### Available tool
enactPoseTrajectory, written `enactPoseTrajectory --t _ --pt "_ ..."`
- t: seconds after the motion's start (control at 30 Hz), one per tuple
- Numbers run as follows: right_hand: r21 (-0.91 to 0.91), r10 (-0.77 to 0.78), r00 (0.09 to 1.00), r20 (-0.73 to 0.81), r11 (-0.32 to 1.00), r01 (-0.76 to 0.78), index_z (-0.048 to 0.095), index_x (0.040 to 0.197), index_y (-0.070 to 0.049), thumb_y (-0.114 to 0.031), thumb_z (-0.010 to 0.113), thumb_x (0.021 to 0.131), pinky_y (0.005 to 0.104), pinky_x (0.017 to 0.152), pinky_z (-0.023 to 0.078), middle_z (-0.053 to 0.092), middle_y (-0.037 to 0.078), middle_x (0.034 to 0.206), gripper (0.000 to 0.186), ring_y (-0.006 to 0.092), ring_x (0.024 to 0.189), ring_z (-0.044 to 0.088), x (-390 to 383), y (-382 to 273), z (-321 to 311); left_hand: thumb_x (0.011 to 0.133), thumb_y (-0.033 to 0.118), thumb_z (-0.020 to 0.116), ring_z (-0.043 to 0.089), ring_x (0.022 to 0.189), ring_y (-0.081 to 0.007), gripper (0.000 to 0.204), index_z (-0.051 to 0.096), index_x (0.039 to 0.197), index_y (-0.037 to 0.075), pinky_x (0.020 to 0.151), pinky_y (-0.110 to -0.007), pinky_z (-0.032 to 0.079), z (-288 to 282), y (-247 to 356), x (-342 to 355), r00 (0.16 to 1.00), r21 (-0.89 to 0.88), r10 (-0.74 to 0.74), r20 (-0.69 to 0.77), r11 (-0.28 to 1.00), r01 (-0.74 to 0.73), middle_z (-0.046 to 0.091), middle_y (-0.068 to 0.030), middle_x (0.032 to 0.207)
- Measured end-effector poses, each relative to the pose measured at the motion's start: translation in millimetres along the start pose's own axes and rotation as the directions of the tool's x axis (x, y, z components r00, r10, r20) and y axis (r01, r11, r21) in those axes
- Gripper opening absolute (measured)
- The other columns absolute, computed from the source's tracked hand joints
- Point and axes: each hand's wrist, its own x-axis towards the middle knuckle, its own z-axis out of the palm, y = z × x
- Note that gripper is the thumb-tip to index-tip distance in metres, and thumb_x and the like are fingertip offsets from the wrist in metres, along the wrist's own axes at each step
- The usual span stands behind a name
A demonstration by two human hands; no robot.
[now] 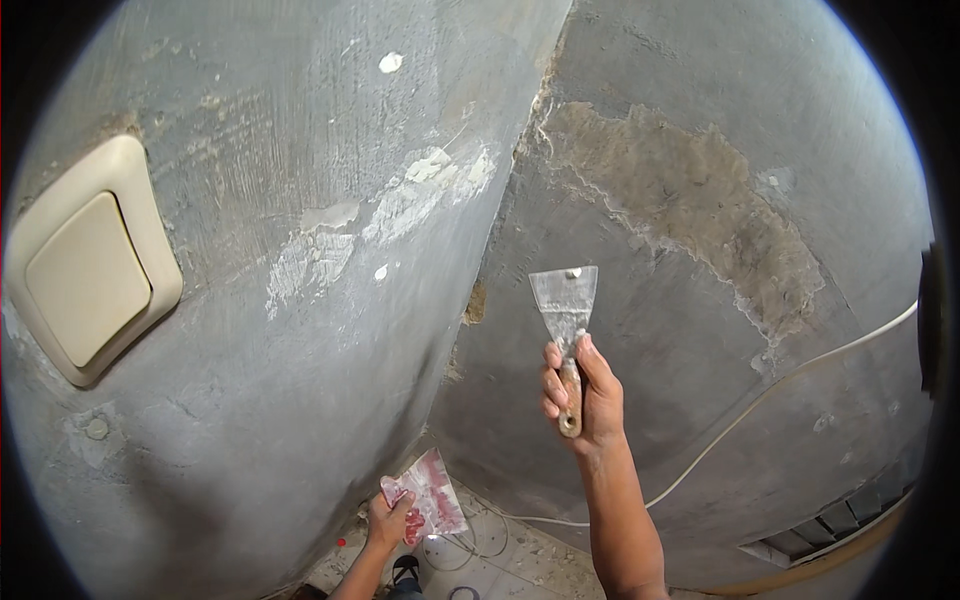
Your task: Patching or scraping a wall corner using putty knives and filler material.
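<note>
Right hand [585, 390] curls firmly round a scraper [566, 318], blade-up before the wall [700, 350]; left hand [390, 520] clasps a red-streaked spreader [437, 492] near the wall's bottom corner. Whether either bears writing, I cannot tell.

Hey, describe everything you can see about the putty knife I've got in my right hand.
The putty knife has a flat, metal-looking blade that widens toward a straight edge. Its grey surface is smeared with whitish residue, with a small white dab near that edge. The handle looks like worn brown wood, with a hole at its butt end. It stands nearly upright, blade up, gripped by your right hand, and appears held in front of the grey wall.
</note>
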Motion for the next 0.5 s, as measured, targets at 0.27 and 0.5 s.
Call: enactPoseTrajectory --t 0.27,0.5 --pt "0.128 0.004 1.0 -0.023 0.992 -0.001 0.05 0.106 -0.003 -0.02 0.041 0.1 0.033 0.058 0.056 0.056 0.007 0.087 0.02 0.0145 0.063 0.055 41 -5 46 0.088 0.011 0.064 0.057 0.071 -0.0081 0.01 0.063 0.092 0.002 0.064 -0.026 0.047 -12 3 -16 0.989 -0.127 -0.15 -0.006 0.981 0.148 0.062 0.0001 0.082" --pt "-0.301 -0.036 0.985 -0.167 0.953 -0.016 0.052 0.106 -0.006 -0.023 0.046 0.1 0.0321 0.057 0.06 0.056 0.003 0.078 0.019 0.0094 0.056 0.054 89 -59 53 0.087 0.008 0.063 0.057 0.072 -0.0087 0.009 0.063 0.094 0.002 0.064 -0.026 0.048 -33 4 -19 0.986 -0.141 -0.158 -0.046 0.978 0.15 0.062 -0.0002 0.084"
